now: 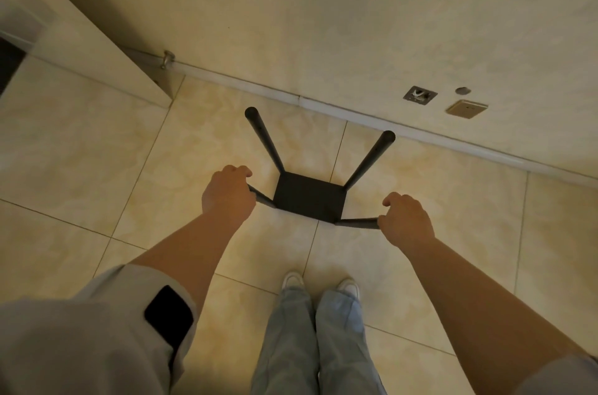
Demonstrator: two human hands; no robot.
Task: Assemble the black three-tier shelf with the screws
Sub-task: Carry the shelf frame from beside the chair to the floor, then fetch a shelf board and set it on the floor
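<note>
A black shelf frame stands on the tiled floor in front of me: a square black board (307,198) at the bottom with four black poles rising from its corners. The two far poles (263,139) (372,158) stand free, their round tops towards the wall. My left hand (228,192) grips the top of the near left pole (262,197). The top of the near right pole (356,222) sits in the grip of my right hand (406,220). No screws are visible.
A pale wall with a skirting board (356,113) runs behind the shelf, with a socket plate (420,95) and a switch plate (466,108) low on it. A door (97,48) with a metal stopper (167,58) stands at the left. My feet (320,284) are just behind the frame.
</note>
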